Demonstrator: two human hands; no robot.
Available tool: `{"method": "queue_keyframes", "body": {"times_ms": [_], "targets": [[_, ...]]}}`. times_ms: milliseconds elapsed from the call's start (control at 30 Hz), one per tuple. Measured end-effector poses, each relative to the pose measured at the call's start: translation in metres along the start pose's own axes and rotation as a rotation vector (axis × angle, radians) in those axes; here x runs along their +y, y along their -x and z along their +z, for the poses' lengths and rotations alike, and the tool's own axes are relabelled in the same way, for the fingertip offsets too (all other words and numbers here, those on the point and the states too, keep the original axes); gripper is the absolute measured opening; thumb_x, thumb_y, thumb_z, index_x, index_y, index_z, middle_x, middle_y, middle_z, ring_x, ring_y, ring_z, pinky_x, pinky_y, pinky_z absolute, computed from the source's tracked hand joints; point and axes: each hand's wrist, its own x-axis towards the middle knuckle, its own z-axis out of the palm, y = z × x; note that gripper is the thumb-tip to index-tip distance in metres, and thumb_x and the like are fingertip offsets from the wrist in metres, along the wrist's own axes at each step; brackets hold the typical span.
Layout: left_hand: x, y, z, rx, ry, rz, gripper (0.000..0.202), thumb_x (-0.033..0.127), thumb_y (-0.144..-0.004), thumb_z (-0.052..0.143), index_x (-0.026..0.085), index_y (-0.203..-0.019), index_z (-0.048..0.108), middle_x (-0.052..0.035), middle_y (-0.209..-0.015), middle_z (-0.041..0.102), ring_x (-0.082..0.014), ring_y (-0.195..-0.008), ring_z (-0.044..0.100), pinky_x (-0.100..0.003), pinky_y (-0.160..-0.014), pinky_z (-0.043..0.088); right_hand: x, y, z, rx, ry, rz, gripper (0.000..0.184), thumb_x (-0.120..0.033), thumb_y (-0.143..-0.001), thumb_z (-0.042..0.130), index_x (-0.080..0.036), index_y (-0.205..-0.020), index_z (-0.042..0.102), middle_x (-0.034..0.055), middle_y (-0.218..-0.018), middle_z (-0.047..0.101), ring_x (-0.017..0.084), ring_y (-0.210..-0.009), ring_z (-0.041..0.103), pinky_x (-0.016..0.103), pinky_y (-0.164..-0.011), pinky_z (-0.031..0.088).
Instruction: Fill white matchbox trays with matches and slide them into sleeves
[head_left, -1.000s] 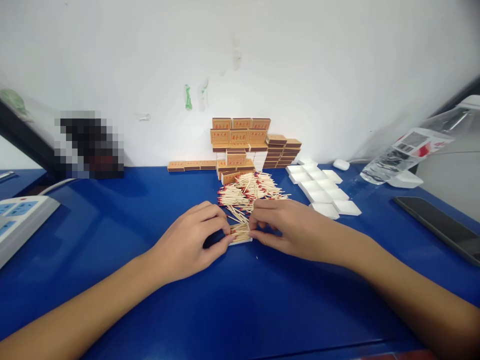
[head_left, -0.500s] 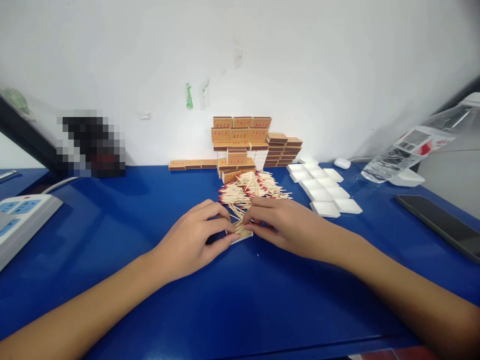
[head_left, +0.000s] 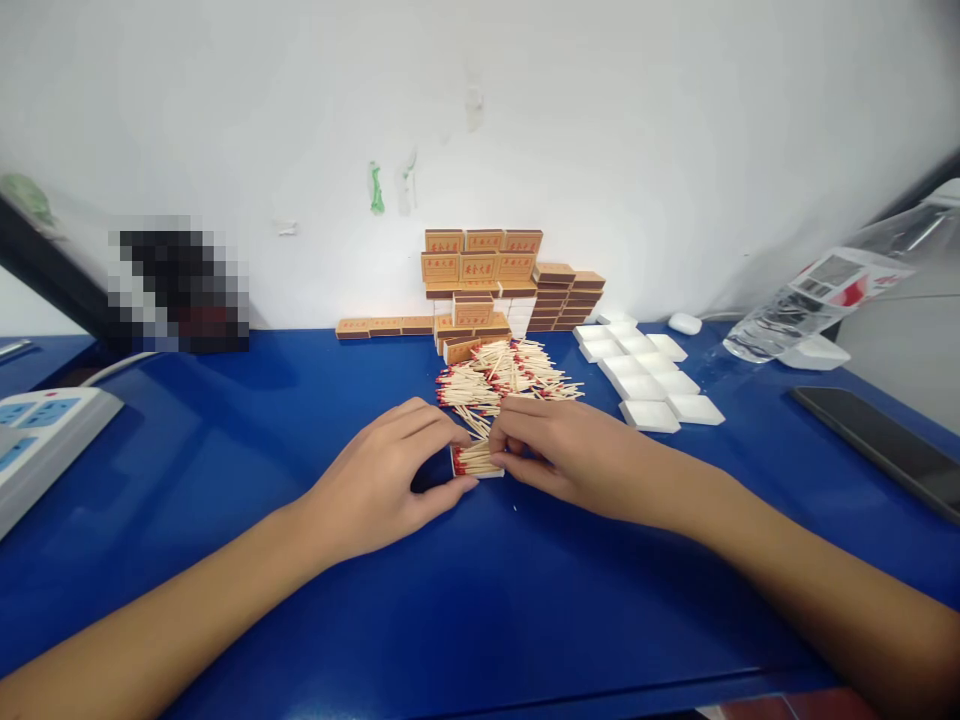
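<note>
A small white matchbox tray (head_left: 491,474) filled with red-headed matches (head_left: 472,458) lies on the blue table. My left hand (head_left: 397,465) spans its left end, thumb at the near edge and fingers at the far edge. At the right end, my right hand (head_left: 551,440) has thumb and fingers pinched together on the tail ends of the matches; its fingertips partly hide them. Just behind the tray spreads a loose heap of matches (head_left: 502,378), a few of them reaching down to its far edge.
Stacked matchboxes (head_left: 480,268) stand against the wall, with a low row (head_left: 384,326) at left. White trays (head_left: 649,385) lie right of the heap. Farther right are a plastic bottle (head_left: 817,290), a white case (head_left: 685,324) and a phone (head_left: 885,440). A power strip (head_left: 56,430) sits at left.
My left fingers have spread from the matches to the tray's edges, uncovering the red heads. The tray lies straighter. My right hand has barely shifted.
</note>
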Motion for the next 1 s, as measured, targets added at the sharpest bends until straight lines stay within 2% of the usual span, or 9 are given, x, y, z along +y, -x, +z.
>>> {"method": "queue_keyframes", "body": {"times_ms": [200, 433, 667, 800, 1000], "targets": [[-0.0018, 0.0007, 0.0006, -0.012, -0.019, -0.002, 0.022, 0.029, -0.098, 0.071, 0.019, -0.117, 0.067, -0.0067, -0.108, 0.071, -0.0238, -0.101, 0.063, -0.041, -0.092, 0.052, 0.0022, -0.0021, 0.0062, 0.088, 0.004, -0.04, 0.014, -0.021, -0.107, 0.054, -0.017, -0.104, 0.068, 0.0059, -0.102, 0.067, 0.017, -0.081, 0.062, 0.03, -0.071, 0.043], [-0.0009, 0.0001, -0.0011, -0.031, -0.019, 0.008, 0.011, 0.031, -0.099, 0.071, 0.02, -0.1, 0.07, -0.0062, -0.106, 0.069, -0.0226, -0.098, 0.062, -0.04, -0.091, 0.052, 0.0046, -0.0019, 0.0047, 0.091, 0.024, -0.034, 0.016, -0.018, -0.105, 0.056, -0.017, -0.108, 0.071, 0.0061, -0.102, 0.066, 0.016, -0.08, 0.062, 0.03, -0.071, 0.044], [-0.0014, 0.0, -0.0014, -0.032, -0.06, -0.002, 0.017, 0.032, -0.099, 0.07, 0.019, -0.109, 0.067, -0.007, -0.103, 0.069, -0.0247, -0.097, 0.061, -0.042, -0.089, 0.052, 0.0022, -0.0011, 0.0023, 0.059, 0.011, -0.031, 0.016, -0.017, -0.103, 0.057, -0.018, -0.106, 0.072, 0.0054, -0.099, 0.065, 0.017, -0.082, 0.062, 0.031, -0.072, 0.043], [-0.0021, 0.0001, -0.0008, -0.041, -0.064, 0.01, 0.019, 0.032, -0.099, 0.07, 0.019, -0.112, 0.067, -0.0073, -0.105, 0.069, -0.0248, -0.098, 0.061, -0.043, -0.089, 0.052, 0.0035, -0.0011, 0.0026, 0.084, 0.01, -0.037, 0.017, -0.015, -0.102, 0.058, -0.018, -0.111, 0.072, 0.006, -0.101, 0.066, 0.016, -0.078, 0.061, 0.03, -0.069, 0.042], [-0.0021, 0.0006, -0.0011, -0.04, -0.067, 0.01, 0.021, 0.033, -0.099, 0.07, 0.018, -0.114, 0.068, -0.0078, -0.107, 0.069, -0.0248, -0.099, 0.061, -0.043, -0.09, 0.053, 0.0048, -0.0011, 0.0006, 0.089, 0.012, -0.052, 0.018, -0.016, -0.102, 0.057, -0.018, -0.107, 0.074, 0.0059, -0.098, 0.064, 0.017, -0.081, 0.061, 0.03, -0.072, 0.043]]}}
